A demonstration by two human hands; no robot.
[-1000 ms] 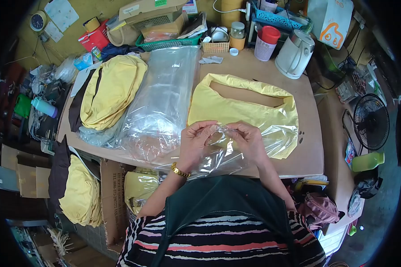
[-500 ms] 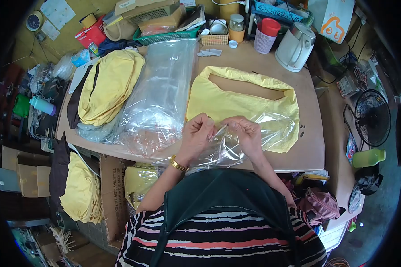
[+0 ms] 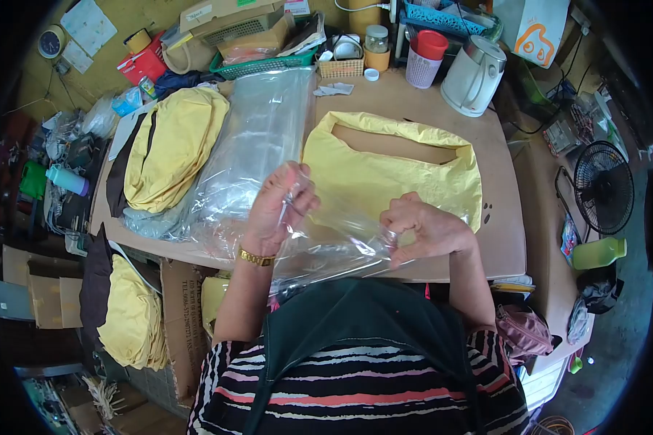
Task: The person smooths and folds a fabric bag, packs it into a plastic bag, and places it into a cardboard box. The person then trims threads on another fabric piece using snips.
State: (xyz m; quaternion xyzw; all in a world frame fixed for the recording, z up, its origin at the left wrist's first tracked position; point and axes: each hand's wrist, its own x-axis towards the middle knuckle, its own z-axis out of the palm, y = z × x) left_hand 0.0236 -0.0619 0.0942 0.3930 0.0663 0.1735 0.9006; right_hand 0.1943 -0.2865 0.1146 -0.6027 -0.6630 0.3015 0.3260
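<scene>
A clear plastic bag [image 3: 332, 243] stretches between my hands, close to the front of the apron. My left hand [image 3: 277, 206], with a gold watch at the wrist, is closed on its left side, thumb upward. At the bag's right side, my right hand [image 3: 429, 230] has curled fingers at the plastic and the thumb set lower, apart from them. Just beyond lies a yellow fabric bag [image 3: 399, 177] flat on the table, its long handle loop away from me. The clear plastic covers part of its lower left.
Left of the yellow bag lies a stack of clear plastic bags [image 3: 257, 138], beside a yellow fabric pile [image 3: 174, 148]. A white kettle [image 3: 474, 78], a red cup [image 3: 432, 45] and a green basket [image 3: 265, 64] line the back. A cardboard box [image 3: 181, 312] stands below the table's left front.
My hands have moved apart, the left going left and up, the right going right and slightly down. The clear bag is now spread wider between them.
</scene>
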